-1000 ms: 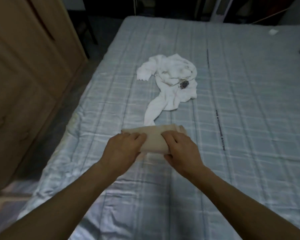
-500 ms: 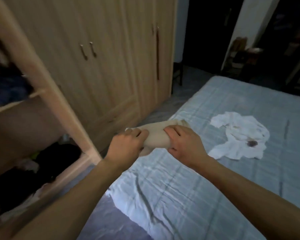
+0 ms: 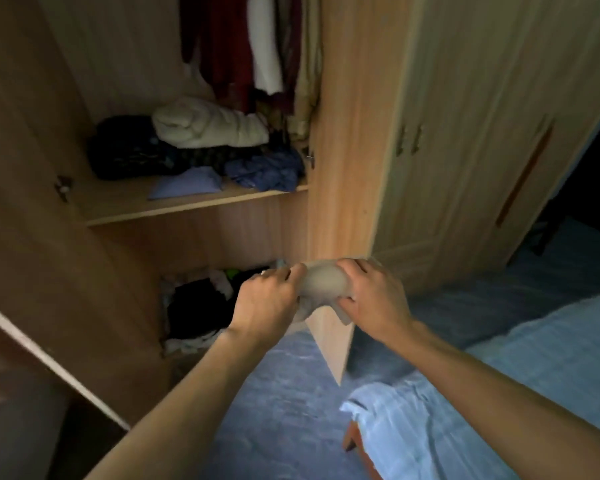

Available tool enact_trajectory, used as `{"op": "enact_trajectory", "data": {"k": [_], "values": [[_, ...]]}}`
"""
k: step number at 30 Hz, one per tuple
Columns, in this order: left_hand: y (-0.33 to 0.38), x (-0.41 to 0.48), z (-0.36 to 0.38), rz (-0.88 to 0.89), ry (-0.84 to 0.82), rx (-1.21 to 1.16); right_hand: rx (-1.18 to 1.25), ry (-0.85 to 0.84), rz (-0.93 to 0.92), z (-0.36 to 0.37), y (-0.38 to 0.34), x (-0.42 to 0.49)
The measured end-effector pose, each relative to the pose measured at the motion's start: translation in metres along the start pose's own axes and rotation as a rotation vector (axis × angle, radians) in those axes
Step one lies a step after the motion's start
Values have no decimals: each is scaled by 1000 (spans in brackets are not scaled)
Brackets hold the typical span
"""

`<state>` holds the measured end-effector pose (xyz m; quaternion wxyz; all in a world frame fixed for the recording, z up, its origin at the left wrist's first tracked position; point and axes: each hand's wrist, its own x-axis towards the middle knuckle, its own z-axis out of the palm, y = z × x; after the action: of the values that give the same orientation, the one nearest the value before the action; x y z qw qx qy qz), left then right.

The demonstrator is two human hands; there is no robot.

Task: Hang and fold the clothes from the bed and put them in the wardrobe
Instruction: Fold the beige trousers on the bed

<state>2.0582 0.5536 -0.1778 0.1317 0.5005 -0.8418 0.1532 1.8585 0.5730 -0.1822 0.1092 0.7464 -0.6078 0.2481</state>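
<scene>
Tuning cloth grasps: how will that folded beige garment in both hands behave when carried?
Likely floppy: the beige garment bulges between the left hand and right hand, its corners drooping below. Probably light: a pinch from each hand holds it up. The fold may well open if one hand lets go.

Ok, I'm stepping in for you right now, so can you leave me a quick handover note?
Hands: left hand and right hand both grip the folded beige garment, held in the air before the open wardrobe.
Done: garment folded and at the wardrobe.
Left: set it inside; the shelf has bare wood in front, the bottom compartment holds a dark pile.
Only a corner of the bed shows, so I cannot tell what clothes lie on it.
</scene>
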Motion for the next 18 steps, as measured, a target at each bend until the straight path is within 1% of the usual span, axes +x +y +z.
{"op": "enact_trajectory", "data": {"k": [3,7,9,14,18], "values": [[-55,-20,14,-63,-18,-14,22,-30,-71,30,-43,31],[-117,-19,20,-108,21,21,78,-38,-167,62,-80,77],[-143,-10,23,-114,46,45,131,-9,-215,75,-88,102],[-202,34,37,-156,33,128,194,18,-324,118,-94,180],[-241,78,42,-201,66,194,260,7,-382,150,-92,247]]}}
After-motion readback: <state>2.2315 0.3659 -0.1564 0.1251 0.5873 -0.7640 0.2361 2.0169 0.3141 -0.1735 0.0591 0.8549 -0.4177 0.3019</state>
